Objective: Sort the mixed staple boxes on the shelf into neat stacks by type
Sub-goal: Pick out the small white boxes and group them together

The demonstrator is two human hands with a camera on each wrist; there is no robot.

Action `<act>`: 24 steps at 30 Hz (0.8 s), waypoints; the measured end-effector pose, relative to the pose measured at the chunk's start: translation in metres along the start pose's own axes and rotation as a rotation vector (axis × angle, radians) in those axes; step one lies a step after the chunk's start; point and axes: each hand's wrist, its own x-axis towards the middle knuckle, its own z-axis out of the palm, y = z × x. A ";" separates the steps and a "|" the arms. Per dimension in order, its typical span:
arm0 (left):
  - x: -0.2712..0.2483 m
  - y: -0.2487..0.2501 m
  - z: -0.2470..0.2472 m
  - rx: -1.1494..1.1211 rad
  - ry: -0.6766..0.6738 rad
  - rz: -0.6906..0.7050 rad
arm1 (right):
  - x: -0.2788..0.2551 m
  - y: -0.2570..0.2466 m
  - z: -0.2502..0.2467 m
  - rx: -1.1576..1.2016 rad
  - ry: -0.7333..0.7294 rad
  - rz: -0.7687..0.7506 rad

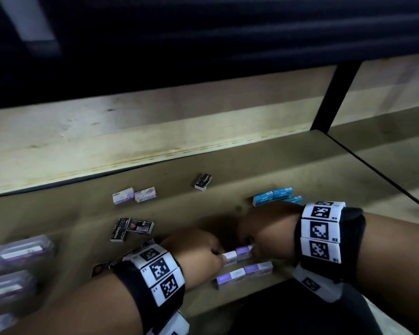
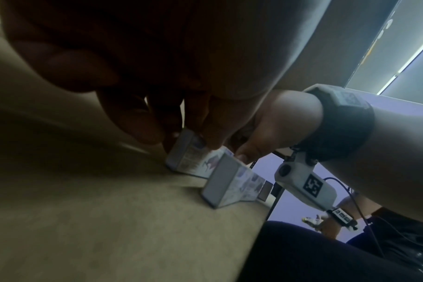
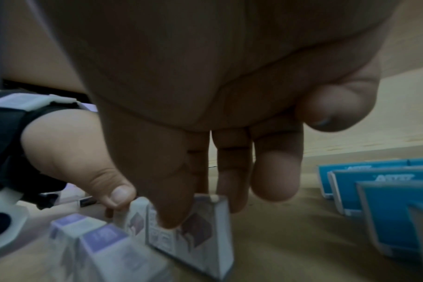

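Note:
Two purple-and-white staple boxes stand side by side near the shelf's front edge. My left hand (image 1: 219,256) pinches the left box (image 1: 229,257), which shows under its fingertips in the left wrist view (image 2: 188,154). My right hand (image 1: 252,247) pinches the right box (image 1: 244,252) between thumb and forefinger, seen close in the right wrist view (image 3: 193,232). Another pair of purple boxes (image 1: 243,274) lies just in front. Two more purple boxes (image 1: 133,195) lie further back. Blue boxes (image 1: 273,197) stand in a row behind my right hand. Black boxes lie at the left (image 1: 131,228) and at the back (image 1: 203,182).
The wooden shelf (image 1: 58,221) has a pale back wall and a black upright post (image 1: 334,93) at the right. Blurred purple plastic packs (image 1: 15,259) sit at the far left. Part of a black box (image 1: 98,269) shows beside my left wrist.

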 end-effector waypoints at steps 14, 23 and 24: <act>-0.003 0.001 0.003 -0.019 0.052 0.018 | 0.001 0.002 0.006 0.016 0.011 0.016; -0.029 -0.007 -0.003 0.004 0.174 0.186 | -0.028 0.002 0.010 -0.057 0.172 -0.004; -0.032 -0.006 -0.003 0.021 0.181 0.210 | -0.030 0.002 0.013 -0.054 0.141 0.015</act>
